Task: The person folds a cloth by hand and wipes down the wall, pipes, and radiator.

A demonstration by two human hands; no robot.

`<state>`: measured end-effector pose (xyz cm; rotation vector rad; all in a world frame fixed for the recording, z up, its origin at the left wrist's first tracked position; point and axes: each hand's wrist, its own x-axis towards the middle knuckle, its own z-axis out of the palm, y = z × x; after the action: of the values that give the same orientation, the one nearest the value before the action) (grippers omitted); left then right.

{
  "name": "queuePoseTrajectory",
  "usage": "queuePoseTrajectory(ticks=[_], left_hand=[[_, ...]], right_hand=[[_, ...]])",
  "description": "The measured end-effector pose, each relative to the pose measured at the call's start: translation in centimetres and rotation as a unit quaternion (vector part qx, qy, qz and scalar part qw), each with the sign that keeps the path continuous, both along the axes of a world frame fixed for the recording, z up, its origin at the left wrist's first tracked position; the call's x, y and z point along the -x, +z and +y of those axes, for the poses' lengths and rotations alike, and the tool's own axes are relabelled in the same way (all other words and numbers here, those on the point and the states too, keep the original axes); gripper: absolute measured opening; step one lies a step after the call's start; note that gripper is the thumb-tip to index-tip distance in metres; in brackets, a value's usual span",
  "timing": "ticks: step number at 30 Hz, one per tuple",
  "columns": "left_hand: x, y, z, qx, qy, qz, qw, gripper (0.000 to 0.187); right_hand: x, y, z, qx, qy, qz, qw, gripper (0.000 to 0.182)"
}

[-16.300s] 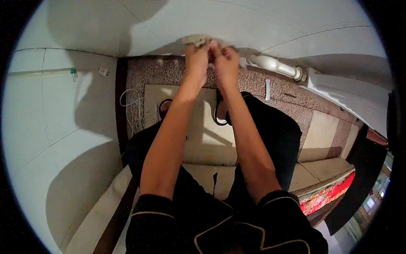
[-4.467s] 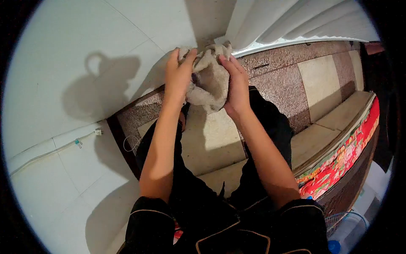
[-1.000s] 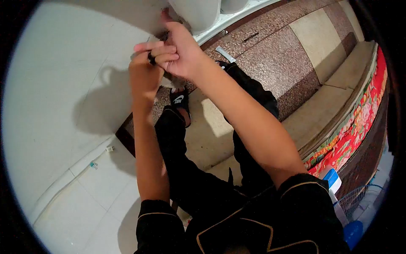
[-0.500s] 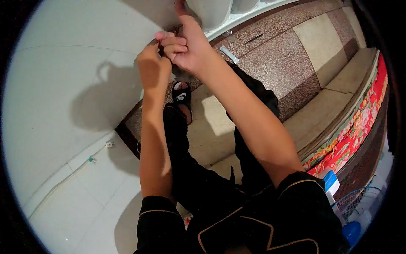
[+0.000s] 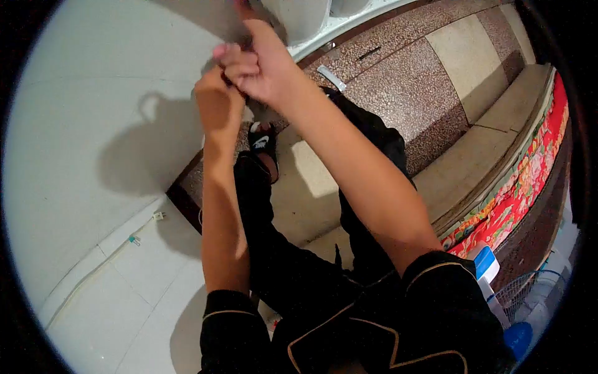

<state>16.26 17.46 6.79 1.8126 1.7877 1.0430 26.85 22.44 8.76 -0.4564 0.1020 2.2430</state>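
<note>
My left hand (image 5: 217, 100) is raised in front of a pale wall, its back toward me and its fingers bent away out of sight. Touching or almost touching it, my right hand (image 5: 265, 68) has several fingers curled in toward the palm while one digit points up, slightly blurred. A small dark patch shows between the two hands; whether it is an object or shadow I cannot make out. Below them is a black slipper (image 5: 261, 142) with a white logo, worn on a foot.
White rounded containers (image 5: 299, 22) stand at the top. On the speckled floor (image 5: 411, 93) lie a white strip-like item (image 5: 331, 78) and a thin dark stick (image 5: 369, 53). A bed edge with red floral cloth (image 5: 511, 206), a wire basket (image 5: 529, 293) and a wall cable (image 5: 93, 274) are nearby.
Both hands have shifted slightly left and up in the view, along with a small camera shift. The right hand's fingers look more blurred and remain curled.
</note>
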Motion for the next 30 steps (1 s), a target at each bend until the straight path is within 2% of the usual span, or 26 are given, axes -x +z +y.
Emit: queuePoseTrajectory(ticks=[2, 4, 6, 8, 10, 11, 12, 13, 14, 15, 16, 18, 20, 21, 23, 25, 26, 27, 30], left_hand=[[0.4, 0.8, -0.4, 0.009, -0.023, -0.066, 0.998, 0.011], [0.2, 1.6, -0.3, 0.025, -0.033, -0.036, 0.998, 0.013], [-0.6, 2.0, -0.7, 0.009, -0.034, -0.049, 0.998, 0.018], [0.5, 1.2, -1.1, 0.024, -0.028, -0.081, 0.996, 0.019], [0.4, 1.9, -0.9, 0.043, -0.026, -0.119, 0.992, 0.021], [0.0, 3.1, -0.9, 0.045, -0.029, -0.106, 0.993, 0.022], [-0.2, 3.7, -1.1, 0.051, -0.031, -0.092, 0.994, 0.022], [0.6, 1.9, -0.7, 0.098, 0.015, -0.159, 0.982, 0.023], [1.2, 0.3, -0.8, 0.1, 0.016, -0.156, 0.982, 0.023], [1.2, -0.4, -0.6, 0.028, -0.022, -0.122, 0.992, 0.024], [1.4, -0.9, -0.4, -0.045, -0.061, -0.087, 0.993, 0.025], [1.7, -1.8, -0.2, -0.054, -0.046, -0.053, 0.996, 0.026], [2.2, -2.5, 0.3, 0.032, -0.007, -0.301, 0.953, 0.02], [2.5, -2.3, 0.1, 0.03, -0.005, -0.299, 0.954, 0.02], [3.1, -2.0, -0.2, -0.031, -0.036, -0.021, 0.999, 0.011], [2.9, -0.8, -0.5, -0.008, -0.009, -0.006, 1.0, 0.011], [2.7, -0.6, -0.9, 0.015, 0.009, 0.002, 1.0, 0.017], [3.2, -0.7, -0.9, 0.036, 0.024, 0.054, 0.998, 0.022], [4.5, 0.2, -2.0, 0.065, 0.027, 0.085, 0.994, 0.026]], right_hand=[[0.0, 0.6, -0.7, -0.044, 0.013, -0.015, 0.999, 0.061], [-0.4, 0.2, -0.5, -0.079, 0.035, -0.04, 0.996, 0.061], [-0.3, -0.7, 0.6, -0.018, 0.053, 0.029, 0.998, 0.041], [0.2, -0.6, -0.2, -0.04, 0.056, 0.04, 0.997, 0.045], [-0.4, 2.4, -1.6, -0.079, 0.072, -0.051, 0.993, 0.036], [-0.5, 2.1, -1.1, -0.107, 0.059, -0.054, 0.991, 0.04], [-0.8, 1.4, -0.4, -0.103, 0.061, -0.055, 0.991, 0.04], [-0.9, 0.7, 0.3, -0.061, 0.047, -0.018, 0.997, 0.036], [-0.8, 0.1, 0.7, -0.025, 0.032, 0.02, 0.999, 0.033], [-0.3, 0.7, -0.1, -0.04, 0.013, -0.025, 0.999, 0.025], [0.2, 0.9, -0.6, -0.044, 0.011, -0.023, 0.999, 0.025], [0.9, 1.2, -1.5, -0.074, -0.003, -0.123, 0.99, 0.023], [1.5, 1.1, -1.9, -0.058, -0.021, -0.134, 0.989, 0.02], [2.0, 0.7, -2.1, -0.06, -0.06, -0.134, 0.987, 0.017], [2.4, -0.4, -3.1, -0.088, -0.098, -0.149, 0.98, 0.012], [2.6, -0.4, -2.8, -0.081, -0.056, -0.147, 0.984, 0.012], [2.4, -0.7, -2.6, -0.074, -0.022, -0.152, 0.985, 0.013], [2.2, -1.2, -1.9, -0.049, 0.01, -0.061, 0.997, 0.009], [3.4, -2.0, -2.5, -0.034, 0.058, -0.066, 0.996, 0.014]])
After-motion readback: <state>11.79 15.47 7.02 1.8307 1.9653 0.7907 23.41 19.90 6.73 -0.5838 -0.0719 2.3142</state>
